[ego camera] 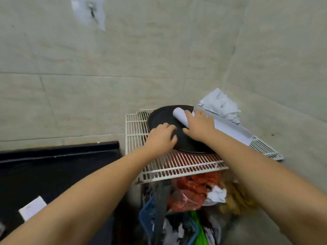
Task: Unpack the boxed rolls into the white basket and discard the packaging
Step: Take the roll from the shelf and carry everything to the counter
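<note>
A white roll (180, 115) lies on a round black tray (164, 117) that sits on a white wire rack (177, 165). My right hand (200, 128) rests over the roll's near end, fingers curled on it. My left hand (161, 137) presses on the tray's near left edge, fingers bent over the rim. A long white box (231, 129) lies along the rack's right side, behind my right hand, with crumpled white paper (221, 103) at its far end. No white basket is in view.
Tiled walls meet in a corner behind the rack. A black counter (53, 165) runs at the left with a small white card (32, 207) on it. Below the rack sit red plastic bags (192, 191), a blue frame (146, 216) and mixed clutter.
</note>
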`<act>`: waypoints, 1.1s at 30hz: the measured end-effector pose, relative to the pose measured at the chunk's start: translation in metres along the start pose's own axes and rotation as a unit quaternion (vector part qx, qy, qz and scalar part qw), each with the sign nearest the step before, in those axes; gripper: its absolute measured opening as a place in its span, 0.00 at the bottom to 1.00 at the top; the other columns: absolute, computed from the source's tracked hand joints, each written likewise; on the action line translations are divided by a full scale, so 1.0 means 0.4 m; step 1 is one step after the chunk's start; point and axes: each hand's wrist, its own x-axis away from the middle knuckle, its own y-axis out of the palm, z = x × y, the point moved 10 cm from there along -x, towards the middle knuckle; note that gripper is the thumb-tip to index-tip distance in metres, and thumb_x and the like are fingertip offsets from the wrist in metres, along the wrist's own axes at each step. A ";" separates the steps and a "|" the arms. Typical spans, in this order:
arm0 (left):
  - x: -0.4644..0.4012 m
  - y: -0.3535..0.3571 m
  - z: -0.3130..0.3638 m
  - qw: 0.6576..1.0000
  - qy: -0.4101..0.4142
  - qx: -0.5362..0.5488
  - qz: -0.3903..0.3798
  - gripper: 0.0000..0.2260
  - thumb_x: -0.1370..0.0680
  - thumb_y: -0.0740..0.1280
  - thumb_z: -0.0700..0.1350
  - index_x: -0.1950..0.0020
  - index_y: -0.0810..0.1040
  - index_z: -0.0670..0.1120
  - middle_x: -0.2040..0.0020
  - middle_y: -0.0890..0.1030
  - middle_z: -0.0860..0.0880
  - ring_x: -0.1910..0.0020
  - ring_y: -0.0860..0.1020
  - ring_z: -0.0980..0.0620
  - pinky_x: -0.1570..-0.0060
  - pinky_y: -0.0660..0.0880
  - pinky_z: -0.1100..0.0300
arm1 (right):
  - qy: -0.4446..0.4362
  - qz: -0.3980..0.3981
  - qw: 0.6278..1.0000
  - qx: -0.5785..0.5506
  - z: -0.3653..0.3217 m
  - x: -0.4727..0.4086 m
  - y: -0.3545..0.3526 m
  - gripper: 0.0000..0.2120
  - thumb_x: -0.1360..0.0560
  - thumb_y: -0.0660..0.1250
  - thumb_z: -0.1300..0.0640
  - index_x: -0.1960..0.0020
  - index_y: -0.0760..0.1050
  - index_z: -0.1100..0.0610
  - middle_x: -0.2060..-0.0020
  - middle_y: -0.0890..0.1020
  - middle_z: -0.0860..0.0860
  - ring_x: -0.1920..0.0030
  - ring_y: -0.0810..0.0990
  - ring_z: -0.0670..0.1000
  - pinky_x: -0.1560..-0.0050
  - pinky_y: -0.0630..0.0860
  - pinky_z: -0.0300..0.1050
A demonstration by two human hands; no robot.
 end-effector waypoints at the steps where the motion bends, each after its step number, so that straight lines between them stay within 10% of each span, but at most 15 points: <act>1: -0.028 0.044 0.021 0.999 -0.014 -0.029 -0.038 0.15 0.22 0.58 0.50 0.38 0.72 0.46 0.41 0.75 0.44 0.42 0.73 0.44 0.44 0.71 0.48 | -0.004 -0.022 0.999 0.047 0.026 -0.001 0.031 0.35 0.25 0.62 0.43 0.25 0.49 0.51 0.26 0.57 0.60 0.27 0.58 0.61 0.32 0.59 0.64; 6: -0.074 0.160 0.012 0.989 -0.094 -0.066 -0.095 0.14 0.23 0.59 0.52 0.40 0.71 0.48 0.41 0.70 0.44 0.39 0.68 0.43 0.42 0.67 0.46 | -0.006 -0.061 0.991 0.123 0.106 -0.020 0.087 0.42 0.26 0.62 0.39 0.23 0.40 0.48 0.23 0.47 0.58 0.24 0.47 0.64 0.30 0.47 0.71; 16: -0.069 0.162 -0.004 0.989 -0.099 -0.066 -0.093 0.15 0.23 0.57 0.53 0.38 0.69 0.51 0.39 0.70 0.46 0.38 0.68 0.45 0.41 0.67 0.49 | 0.033 -0.141 0.987 -0.071 0.270 -0.086 0.122 0.45 0.30 0.64 0.42 0.23 0.43 0.53 0.28 0.65 0.60 0.31 0.67 0.62 0.34 0.68 0.58; 24: -0.070 0.160 -0.002 0.987 -0.105 -0.075 -0.093 0.16 0.22 0.57 0.53 0.35 0.69 0.51 0.36 0.70 0.45 0.37 0.68 0.45 0.40 0.67 0.50 | 0.087 -0.145 0.978 -0.120 0.247 -0.086 0.150 0.51 0.34 0.55 0.25 0.23 0.38 0.52 0.26 0.60 0.61 0.29 0.64 0.64 0.33 0.65 0.59; 28: -0.068 0.162 -0.001 0.987 -0.102 -0.076 -0.093 0.16 0.21 0.56 0.53 0.35 0.68 0.51 0.35 0.69 0.45 0.36 0.67 0.45 0.39 0.67 0.49 | 0.071 -0.146 0.987 -0.023 0.217 -0.075 0.158 0.52 0.30 0.69 0.43 0.24 0.34 0.49 0.28 0.61 0.62 0.32 0.67 0.64 0.40 0.71 0.59; 33: -0.069 0.161 -0.002 0.989 -0.092 -0.073 -0.092 0.17 0.21 0.56 0.53 0.34 0.68 0.51 0.35 0.69 0.45 0.36 0.67 0.45 0.39 0.66 0.49 | 0.088 -0.117 0.989 -0.031 0.246 -0.068 0.119 0.39 0.27 0.64 0.55 0.24 0.46 0.60 0.33 0.69 0.61 0.36 0.72 0.61 0.44 0.72 0.54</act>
